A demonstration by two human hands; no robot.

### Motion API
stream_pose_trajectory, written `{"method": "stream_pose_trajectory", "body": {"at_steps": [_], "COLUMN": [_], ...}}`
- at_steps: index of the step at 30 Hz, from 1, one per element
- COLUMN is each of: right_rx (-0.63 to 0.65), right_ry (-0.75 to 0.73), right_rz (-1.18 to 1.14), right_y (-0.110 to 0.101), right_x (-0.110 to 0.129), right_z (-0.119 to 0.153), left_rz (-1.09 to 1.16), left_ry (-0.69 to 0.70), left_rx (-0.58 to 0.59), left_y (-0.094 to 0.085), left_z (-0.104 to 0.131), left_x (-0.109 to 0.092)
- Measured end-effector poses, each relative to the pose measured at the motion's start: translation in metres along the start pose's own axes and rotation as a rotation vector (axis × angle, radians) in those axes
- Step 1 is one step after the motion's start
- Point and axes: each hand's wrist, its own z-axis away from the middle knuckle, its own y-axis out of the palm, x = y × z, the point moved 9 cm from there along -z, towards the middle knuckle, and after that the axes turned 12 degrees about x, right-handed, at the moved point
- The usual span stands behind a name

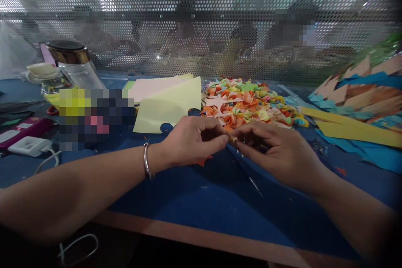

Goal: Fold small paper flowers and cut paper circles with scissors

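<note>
Two hands meet fingertip to fingertip over a blue worktop, just in front of a heap of folded paper pieces. The left hand, a metal bangle on its wrist, and the right hand both pinch a small paper piece between curled fingers, forearms angled inward. Yellow paper sheets lie left of the heap.

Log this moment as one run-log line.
left hand: pinching small paper piece | right hand: pinching same piece | behind: pile of folded paper bits | surface: blue table
</note>
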Motion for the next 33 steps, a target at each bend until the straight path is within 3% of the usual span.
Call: {"method": "stream_pose_trajectory", "body": {"at_steps": [9,18,33], "right_rx": [-0.025,-0.032,-0.050], "right_ry": [0.029,0.016,0.025], "right_rz": [0.027,0.046,0.038], "right_y": [-0.0034,-0.0029,-0.0059], "right_x": [-0.0015,-0.0022,-0.0002], "right_z": [0.0017,0.0003,0.0017], "left_rz": [0.209,0.233,0.343], "left_ry": [0.000,0.006,0.024], "left_rx": [0.021,0.039,0.062], "left_y": [0.0034,0.0034,0.0061], "left_z": [-0.0041,-0.0038,-0.0065], "left_x": [0.0100,0.0027,0.0123]}}
